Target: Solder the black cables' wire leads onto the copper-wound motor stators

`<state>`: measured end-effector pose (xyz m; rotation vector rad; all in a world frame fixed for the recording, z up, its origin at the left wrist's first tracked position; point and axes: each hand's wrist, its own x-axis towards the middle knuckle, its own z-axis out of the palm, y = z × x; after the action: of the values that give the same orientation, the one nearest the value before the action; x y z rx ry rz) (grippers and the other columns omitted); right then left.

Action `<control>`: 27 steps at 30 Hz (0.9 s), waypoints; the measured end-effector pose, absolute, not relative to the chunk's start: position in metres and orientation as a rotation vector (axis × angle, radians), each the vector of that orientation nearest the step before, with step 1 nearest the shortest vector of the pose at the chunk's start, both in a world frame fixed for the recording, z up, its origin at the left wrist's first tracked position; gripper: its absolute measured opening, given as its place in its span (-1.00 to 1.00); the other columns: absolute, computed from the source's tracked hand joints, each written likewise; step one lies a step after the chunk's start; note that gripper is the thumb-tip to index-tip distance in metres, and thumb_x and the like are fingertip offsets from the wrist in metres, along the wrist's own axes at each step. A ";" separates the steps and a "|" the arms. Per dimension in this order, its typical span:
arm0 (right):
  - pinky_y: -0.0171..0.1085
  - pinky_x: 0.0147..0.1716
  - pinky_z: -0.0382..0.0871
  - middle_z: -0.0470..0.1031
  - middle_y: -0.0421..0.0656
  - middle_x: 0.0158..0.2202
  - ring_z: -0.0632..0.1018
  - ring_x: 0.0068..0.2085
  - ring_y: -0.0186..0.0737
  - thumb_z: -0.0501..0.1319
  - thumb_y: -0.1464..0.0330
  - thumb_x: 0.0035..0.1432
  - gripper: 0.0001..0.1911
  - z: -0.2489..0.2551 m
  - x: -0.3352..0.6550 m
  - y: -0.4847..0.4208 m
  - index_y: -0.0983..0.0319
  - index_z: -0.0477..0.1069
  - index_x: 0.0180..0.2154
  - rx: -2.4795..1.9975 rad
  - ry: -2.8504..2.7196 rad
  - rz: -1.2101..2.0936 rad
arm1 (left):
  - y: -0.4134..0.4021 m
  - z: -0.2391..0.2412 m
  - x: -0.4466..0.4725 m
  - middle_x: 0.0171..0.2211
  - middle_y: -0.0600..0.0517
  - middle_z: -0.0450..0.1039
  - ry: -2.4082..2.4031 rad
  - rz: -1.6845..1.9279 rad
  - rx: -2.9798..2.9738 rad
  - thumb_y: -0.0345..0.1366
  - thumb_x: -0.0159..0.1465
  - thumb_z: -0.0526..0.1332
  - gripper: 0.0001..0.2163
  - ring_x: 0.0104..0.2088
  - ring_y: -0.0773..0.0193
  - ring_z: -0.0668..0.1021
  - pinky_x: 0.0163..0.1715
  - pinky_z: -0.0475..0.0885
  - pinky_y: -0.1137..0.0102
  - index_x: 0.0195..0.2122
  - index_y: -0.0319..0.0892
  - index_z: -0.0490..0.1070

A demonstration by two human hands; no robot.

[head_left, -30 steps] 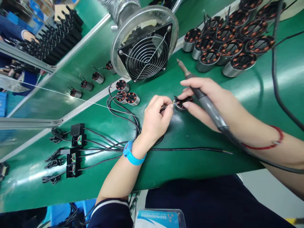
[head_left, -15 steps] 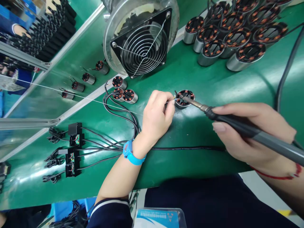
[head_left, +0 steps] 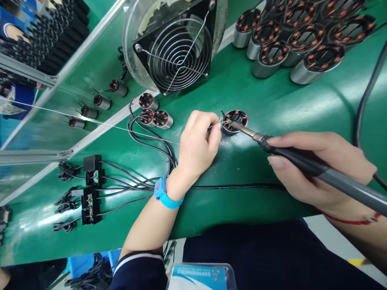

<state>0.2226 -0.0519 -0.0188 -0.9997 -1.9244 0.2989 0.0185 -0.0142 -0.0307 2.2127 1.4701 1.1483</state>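
My right hand (head_left: 323, 169) grips a soldering iron (head_left: 305, 163) like a pen. Its metal tip meets the left part of a motor stator (head_left: 236, 121), a silver ring with copper windings that stands on the green bench. Close against that stator's left side, my left hand (head_left: 199, 139) is closed in a pinch on thin wires (head_left: 222, 122) whose ends reach the iron's tip. A fine pale strand (head_left: 139, 133) runs in from the far left to behind this hand; whether the fingers hold it too is hidden.
A round fan with a wire guard (head_left: 180, 62) stands behind my left hand. Several stators (head_left: 317, 62) cluster at the back right. Three more (head_left: 163, 119) stand left, near black cables. Small open black boxes (head_left: 91, 205) lie further left. A person's hand (head_left: 16, 32) shows at upper left.
The view has shifted slightly, so the fan and left-hand items sit a little further left. Both hands keep their hold, and the iron's tip stays at the stator.
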 end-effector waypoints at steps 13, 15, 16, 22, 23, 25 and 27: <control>-0.34 -0.46 0.56 0.63 -0.20 -0.30 0.62 -0.44 -0.27 0.29 0.42 0.24 -0.80 -0.018 0.223 -0.051 0.07 0.47 -0.10 -0.978 -1.905 0.313 | -0.015 -0.032 0.018 -0.35 0.03 0.40 1.535 1.105 2.222 -0.34 0.41 0.14 -0.87 -0.26 0.25 0.49 -0.22 0.42 0.32 -0.32 -0.12 0.36; -0.36 -0.45 0.56 0.63 -0.21 -0.30 0.63 -0.43 -0.29 0.28 0.42 0.26 -0.81 -0.017 0.221 -0.051 0.08 0.45 -0.10 -0.988 -1.923 0.329 | -0.015 -0.032 0.018 -0.35 0.03 0.40 1.543 1.096 2.213 -0.31 0.41 0.14 -0.87 -0.25 0.24 0.49 -0.22 0.43 0.31 -0.31 -0.12 0.36; -0.37 -0.45 0.56 0.63 -0.21 -0.30 0.63 -0.42 -0.30 0.27 0.43 0.27 -0.82 -0.016 0.221 -0.052 0.08 0.44 -0.10 -0.998 -1.925 0.333 | -0.015 -0.032 0.018 -0.35 0.03 0.40 1.544 1.096 2.208 -0.31 0.41 0.14 -0.87 -0.25 0.24 0.49 -0.22 0.43 0.31 -0.31 -0.12 0.36; -0.38 -0.40 0.57 0.63 -0.19 -0.28 0.63 -0.39 -0.31 0.27 0.44 0.27 -0.82 -0.017 0.222 -0.054 0.11 0.42 -0.10 -0.995 -1.907 0.348 | -0.015 -0.030 0.019 -0.35 0.03 0.39 1.508 1.107 2.181 -0.36 0.39 0.15 -0.88 -0.26 0.24 0.49 -0.22 0.42 0.31 -0.32 -0.13 0.35; -0.37 -0.40 0.57 0.63 -0.18 -0.28 0.63 -0.39 -0.30 0.28 0.45 0.26 -0.80 -0.018 0.223 -0.052 0.11 0.43 -0.09 -0.968 -1.914 0.357 | -0.015 -0.030 0.019 -0.35 0.03 0.39 1.505 1.105 2.177 -0.36 0.39 0.15 -0.89 -0.26 0.24 0.49 -0.22 0.42 0.31 -0.32 -0.13 0.34; -0.33 -0.38 0.59 0.63 -0.15 -0.27 0.64 -0.37 -0.25 0.30 0.46 0.23 -0.73 -0.019 0.225 -0.050 0.12 0.44 -0.04 -0.933 -1.938 0.380 | -0.015 -0.031 0.019 -0.35 0.03 0.39 1.513 1.091 2.173 -0.36 0.39 0.14 -0.89 -0.26 0.24 0.49 -0.21 0.42 0.31 -0.32 -0.12 0.35; -0.29 -0.34 0.61 0.63 -0.13 -0.23 0.65 -0.35 -0.22 0.31 0.47 0.21 -0.66 -0.018 0.228 -0.048 0.10 0.45 0.01 -0.949 -1.941 0.381 | -0.015 -0.031 0.019 -0.35 0.03 0.39 1.530 1.082 2.184 -0.34 0.40 0.14 -0.88 -0.25 0.23 0.49 -0.21 0.42 0.31 -0.31 -0.12 0.35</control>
<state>0.2276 -0.0479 -0.0183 -0.9486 -1.9408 0.3814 0.0187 -0.0146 -0.0314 2.1837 1.5298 1.0818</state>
